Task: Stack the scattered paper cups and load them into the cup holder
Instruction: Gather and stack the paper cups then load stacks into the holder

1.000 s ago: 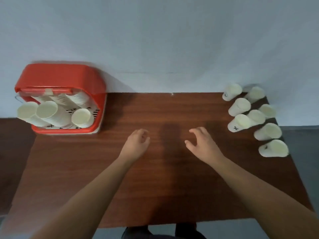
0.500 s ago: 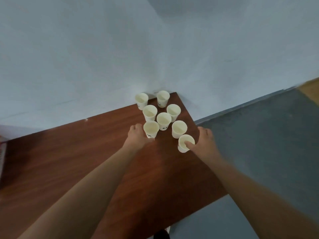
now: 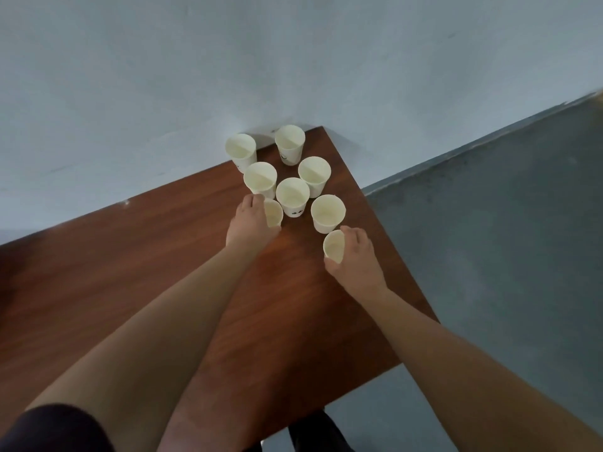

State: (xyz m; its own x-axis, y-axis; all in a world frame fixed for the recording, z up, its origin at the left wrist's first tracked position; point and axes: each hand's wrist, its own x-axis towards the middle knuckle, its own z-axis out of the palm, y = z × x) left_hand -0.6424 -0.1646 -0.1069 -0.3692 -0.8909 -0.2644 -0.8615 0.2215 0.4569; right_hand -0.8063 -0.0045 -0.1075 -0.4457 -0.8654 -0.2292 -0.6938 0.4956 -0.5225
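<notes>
Several cream paper cups stand upright in a cluster at the table's far right corner. My left hand (image 3: 250,225) wraps around the left-front cup (image 3: 273,213), covering most of it. My right hand (image 3: 357,259) grips the nearest cup (image 3: 334,247) from its right side. Between the two held cups stands a free cup (image 3: 327,212). Behind them are a cup with a dark mark (image 3: 292,196), and further cups (image 3: 260,178) (image 3: 314,172) (image 3: 240,150) (image 3: 289,142) toward the wall. The cup holder is out of view.
The brown wooden table (image 3: 163,272) ends close to the right of the cups, with grey floor (image 3: 489,239) beyond the edge. A pale wall (image 3: 163,76) rises right behind the cup cluster. A dark sleeve (image 3: 55,429) shows at the bottom left.
The view swung from the red cup holder at the left to the table's right corner. Both hands moved to the cups and closed on one each.
</notes>
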